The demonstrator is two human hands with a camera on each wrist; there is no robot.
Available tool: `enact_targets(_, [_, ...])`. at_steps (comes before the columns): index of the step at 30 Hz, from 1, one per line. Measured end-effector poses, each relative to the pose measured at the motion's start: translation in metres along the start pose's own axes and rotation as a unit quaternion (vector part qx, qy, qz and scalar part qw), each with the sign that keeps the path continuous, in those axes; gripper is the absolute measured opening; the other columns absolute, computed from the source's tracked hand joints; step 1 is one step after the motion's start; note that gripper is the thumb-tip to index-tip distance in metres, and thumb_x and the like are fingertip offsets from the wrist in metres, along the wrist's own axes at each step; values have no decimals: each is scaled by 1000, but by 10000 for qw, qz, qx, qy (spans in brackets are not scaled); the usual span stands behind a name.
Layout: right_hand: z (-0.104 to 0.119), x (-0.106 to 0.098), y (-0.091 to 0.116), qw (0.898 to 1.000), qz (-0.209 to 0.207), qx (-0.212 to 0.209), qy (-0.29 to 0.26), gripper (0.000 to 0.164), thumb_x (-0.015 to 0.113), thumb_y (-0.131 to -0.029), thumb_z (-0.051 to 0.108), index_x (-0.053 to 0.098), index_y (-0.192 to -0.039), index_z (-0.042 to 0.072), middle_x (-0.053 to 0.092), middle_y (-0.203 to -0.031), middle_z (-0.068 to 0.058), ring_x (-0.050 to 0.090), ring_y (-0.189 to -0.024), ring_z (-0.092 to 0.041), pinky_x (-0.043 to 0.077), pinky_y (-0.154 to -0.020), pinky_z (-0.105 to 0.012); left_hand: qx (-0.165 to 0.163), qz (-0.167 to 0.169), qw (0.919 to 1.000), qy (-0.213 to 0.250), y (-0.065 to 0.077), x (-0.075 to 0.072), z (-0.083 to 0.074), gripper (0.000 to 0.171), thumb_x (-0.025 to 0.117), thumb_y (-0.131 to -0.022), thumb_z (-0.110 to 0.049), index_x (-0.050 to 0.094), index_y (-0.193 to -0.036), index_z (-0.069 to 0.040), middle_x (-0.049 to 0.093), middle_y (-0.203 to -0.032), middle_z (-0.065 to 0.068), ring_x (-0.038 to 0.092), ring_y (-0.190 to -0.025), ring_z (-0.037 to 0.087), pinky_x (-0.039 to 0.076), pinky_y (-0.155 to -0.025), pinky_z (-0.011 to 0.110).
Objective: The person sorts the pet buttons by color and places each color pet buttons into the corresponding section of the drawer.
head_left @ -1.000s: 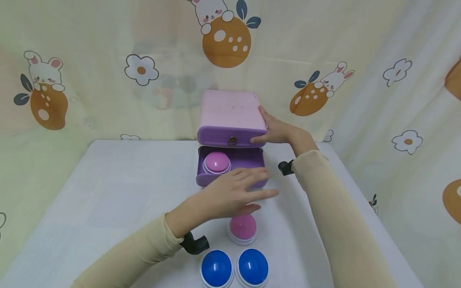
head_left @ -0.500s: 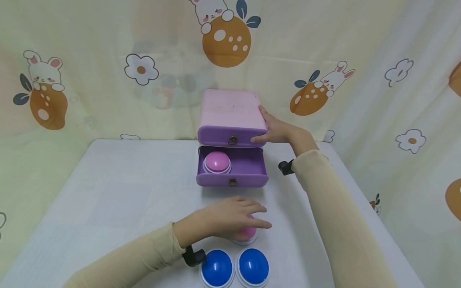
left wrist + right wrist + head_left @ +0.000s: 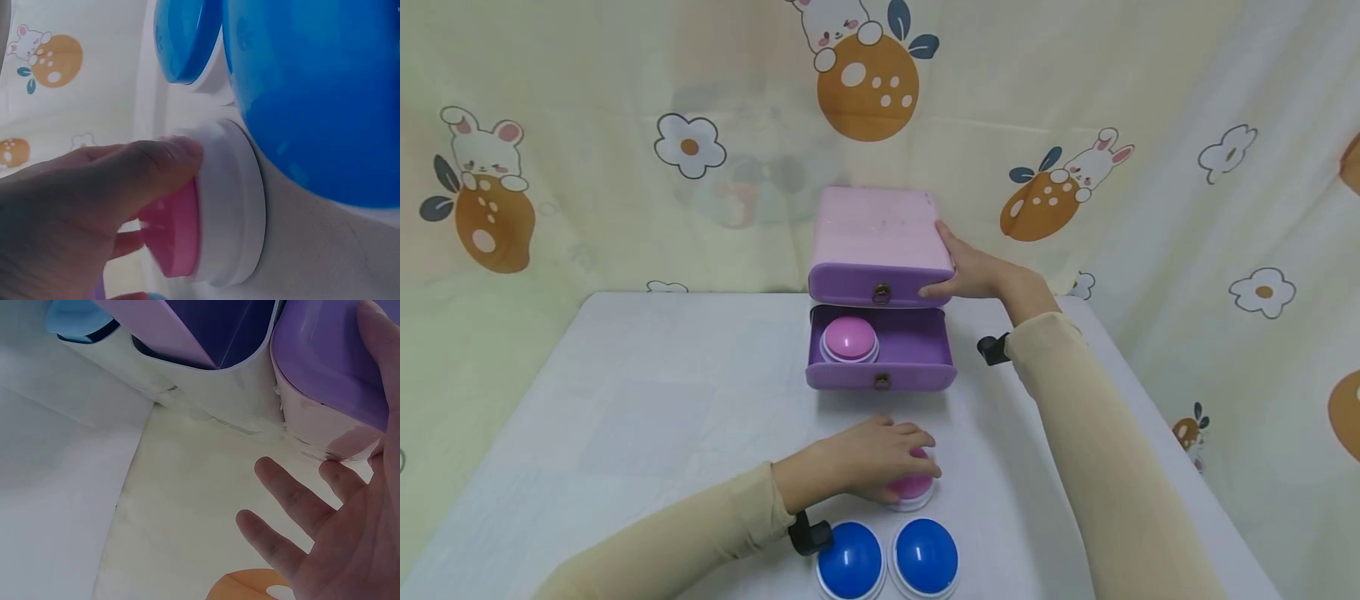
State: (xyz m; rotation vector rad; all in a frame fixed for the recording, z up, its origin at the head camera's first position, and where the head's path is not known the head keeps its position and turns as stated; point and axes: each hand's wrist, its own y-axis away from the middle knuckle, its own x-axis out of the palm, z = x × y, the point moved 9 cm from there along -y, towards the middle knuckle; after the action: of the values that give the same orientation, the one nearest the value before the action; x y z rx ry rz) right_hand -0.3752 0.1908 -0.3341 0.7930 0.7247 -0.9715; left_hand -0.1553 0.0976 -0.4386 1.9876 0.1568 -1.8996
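My left hand (image 3: 872,458) reaches over a pink dome push button (image 3: 913,486) on a white base, standing on the table. In the left wrist view its thumb lies along the dome's rim, with other fingers round the far side. At the back stands a small pink drawer box (image 3: 880,229) with purple fronts. My right hand (image 3: 976,268) rests against its right side, thumb on the upper front, the other fingers fairly straight and spread in the right wrist view. The lower drawer (image 3: 846,379) is pulled out, with another pink push button (image 3: 850,337) in its left half.
Two blue push buttons, one on the left (image 3: 852,562) and one on the right (image 3: 925,557), stand side by side at the near edge of view. The left one sits close under my left wrist. A patterned curtain (image 3: 737,225) hangs behind the white table (image 3: 662,400).
My left hand has come down from in front of the drawer to the near pink button, and its fingers have closed in around it. The right hand stays against the box.
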Motion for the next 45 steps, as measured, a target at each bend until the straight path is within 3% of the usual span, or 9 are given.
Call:
enact_targets(9, [2, 0, 3, 9999, 41, 36, -86, 122, 73, -76, 50, -23, -148, 29, -10, -161, 2, 5, -148, -26, 12, -118, -55, -116, 306, 9980, 535, -5, 9, 2, 62, 76, -77, -41, 49, -133, -42, 48, -140, -5, 44, -130, 15, 48, -98, 44])
enact_targets(18, [2, 0, 3, 9999, 50, 16, -101, 122, 74, -76, 49, -22, -148, 28, -11, -160, 3, 4, -148, -26, 11, -118, -54, -137, 456, 9962, 732, -9, 14, -3, 62, 78, -76, -36, 50, -131, -43, 45, -142, -5, 42, -130, 16, 52, -92, 39])
enact_targets(27, [1, 0, 1, 9999, 55, 4, -92, 121, 73, -77, 49, -23, -148, 29, -11, -160, 3, 4, -148, -25, 12, -118, -54, -146, 631, 9959, 634, -10, 14, -8, 58, 80, -76, -34, 54, -126, -44, 44, -143, -5, 41, -131, 16, 54, -88, 38])
enact_targets(45, [2, 1, 3, 9999, 56, 55, -145, 122, 74, -76, 50, -22, -148, 30, -11, -161, 1, 4, -148, -27, 12, -117, -57, -74, 624, 9967, 516, -10, 11, -10, 55, 80, -75, -34, 56, -125, -43, 49, -135, -6, 45, -126, 14, 55, -86, 34])
